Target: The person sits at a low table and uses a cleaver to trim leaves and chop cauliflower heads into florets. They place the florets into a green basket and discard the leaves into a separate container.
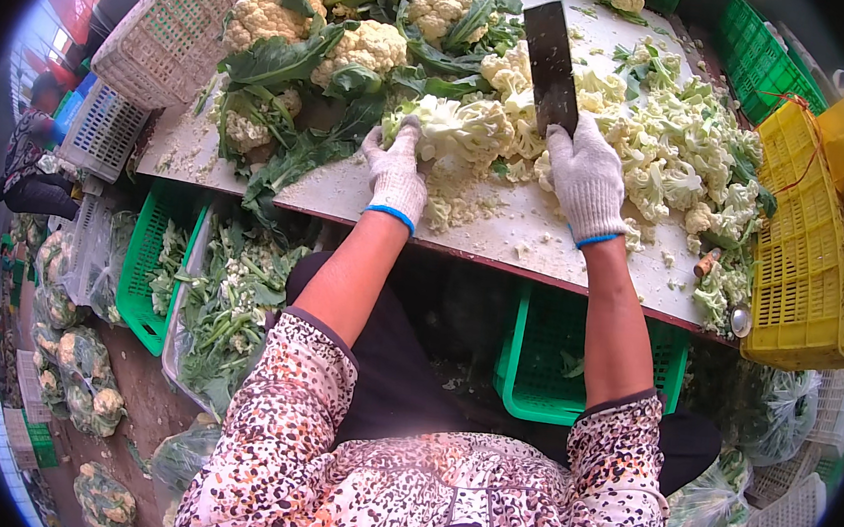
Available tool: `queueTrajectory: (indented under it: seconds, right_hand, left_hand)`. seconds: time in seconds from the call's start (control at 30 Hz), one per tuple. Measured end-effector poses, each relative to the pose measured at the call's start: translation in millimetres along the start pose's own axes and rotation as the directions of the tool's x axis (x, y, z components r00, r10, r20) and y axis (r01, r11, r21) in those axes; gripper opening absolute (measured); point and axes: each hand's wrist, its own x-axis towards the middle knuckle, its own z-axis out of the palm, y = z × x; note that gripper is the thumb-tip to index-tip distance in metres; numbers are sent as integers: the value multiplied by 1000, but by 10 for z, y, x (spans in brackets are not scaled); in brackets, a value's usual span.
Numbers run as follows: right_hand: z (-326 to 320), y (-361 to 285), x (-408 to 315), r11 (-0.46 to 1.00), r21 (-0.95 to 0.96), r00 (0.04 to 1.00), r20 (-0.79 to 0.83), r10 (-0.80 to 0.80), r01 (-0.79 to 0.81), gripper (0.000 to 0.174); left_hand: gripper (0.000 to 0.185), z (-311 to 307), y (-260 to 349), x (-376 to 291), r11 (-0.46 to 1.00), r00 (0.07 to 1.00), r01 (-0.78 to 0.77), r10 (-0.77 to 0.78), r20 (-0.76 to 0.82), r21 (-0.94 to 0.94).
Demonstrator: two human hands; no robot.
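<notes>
My gloved left hand grips the stem end of a trimmed cauliflower piece over the white tabletop. In my gloved right hand is a cleaver, its dark, speckled blade pointing up and away from me. The handle is hidden inside my fist. Cut cauliflower florets are heaped to the right of the blade. Whole cauliflowers with green leaves lie piled beyond my left hand. Small crumbs are scattered along the near part of the tabletop.
A yellow crate stands at the table's right end. Under the near edge sit a green crate and a bin of leaf trimmings. White crates lean at the left. Bagged cauliflowers lie on the floor; another person is farther left.
</notes>
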Motion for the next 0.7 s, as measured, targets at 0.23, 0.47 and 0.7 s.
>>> queueTrajectory:
  seconds: [0.23, 0.47, 0.7]
  right_hand:
    - [245, -593, -616, 995, 97, 999, -38, 31, -27, 24]
    - [749, -274, -436, 989, -145, 925, 375, 62, -8, 26]
    - [873, -195, -196, 987, -143, 912, 392, 123, -72, 28]
  left_hand:
    - [64, 74, -6, -224, 991, 995, -14, 27, -98, 130]
    - [67, -136, -67, -12, 986, 998, -50, 56, -32, 158]
    - [59, 16, -54, -190, 1000, 995, -7, 9, 96, -18]
